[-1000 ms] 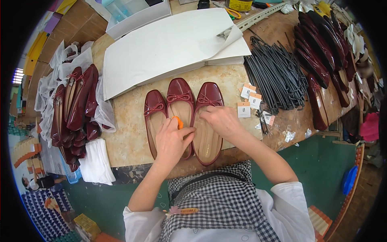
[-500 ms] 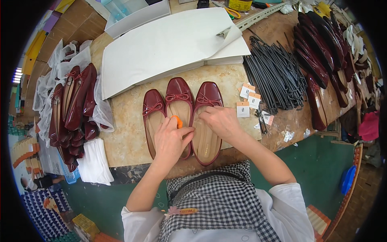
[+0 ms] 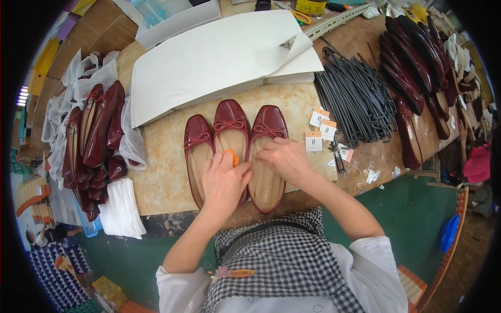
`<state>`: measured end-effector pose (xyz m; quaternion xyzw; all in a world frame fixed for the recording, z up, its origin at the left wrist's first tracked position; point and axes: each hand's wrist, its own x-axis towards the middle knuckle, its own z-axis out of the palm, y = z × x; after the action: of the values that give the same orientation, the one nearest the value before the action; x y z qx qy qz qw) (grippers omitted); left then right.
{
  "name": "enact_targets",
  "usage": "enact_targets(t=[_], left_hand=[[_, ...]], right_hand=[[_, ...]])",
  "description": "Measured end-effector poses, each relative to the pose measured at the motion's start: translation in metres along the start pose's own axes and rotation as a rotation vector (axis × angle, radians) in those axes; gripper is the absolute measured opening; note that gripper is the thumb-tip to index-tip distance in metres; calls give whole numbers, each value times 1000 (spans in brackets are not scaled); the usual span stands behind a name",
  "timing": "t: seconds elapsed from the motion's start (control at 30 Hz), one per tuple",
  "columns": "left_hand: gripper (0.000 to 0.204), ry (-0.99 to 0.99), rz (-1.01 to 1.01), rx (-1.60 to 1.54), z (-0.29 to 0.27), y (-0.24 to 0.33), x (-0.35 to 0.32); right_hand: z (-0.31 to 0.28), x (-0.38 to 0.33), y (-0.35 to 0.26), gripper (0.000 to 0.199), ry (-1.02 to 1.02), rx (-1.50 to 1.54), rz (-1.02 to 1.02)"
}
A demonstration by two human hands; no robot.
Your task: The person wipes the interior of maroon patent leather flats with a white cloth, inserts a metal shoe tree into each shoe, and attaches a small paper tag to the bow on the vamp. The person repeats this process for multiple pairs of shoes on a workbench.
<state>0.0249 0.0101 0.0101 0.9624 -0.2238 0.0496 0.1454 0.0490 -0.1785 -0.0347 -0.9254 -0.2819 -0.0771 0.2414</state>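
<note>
Fingers on maroon shoe, white tags nr.

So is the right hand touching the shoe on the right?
Touching. The head view shows the right hand resting on the insole of the rightmost shoe, fingers pressed flat against it with no gap.

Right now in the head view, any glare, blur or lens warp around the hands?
Head view: sharp at the centre, no motion blur on the left hand or right hand. Glossy highlights on the dark red flat shoes. Strong fisheye bending: the white paper stack and table edge curve, with black vignette corners. Lighting is even, shadows soft.
</note>
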Motion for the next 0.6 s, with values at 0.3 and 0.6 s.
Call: enact_targets(t=[0.3,0.6], left_hand=[[17,-110,82,-9,12,5,26],[15,-180,174,-130,10,-3,25]], right_hand=[[1,-7,4,13,-4,156,82],[-2,-10,-1,27,-26,171,126]])
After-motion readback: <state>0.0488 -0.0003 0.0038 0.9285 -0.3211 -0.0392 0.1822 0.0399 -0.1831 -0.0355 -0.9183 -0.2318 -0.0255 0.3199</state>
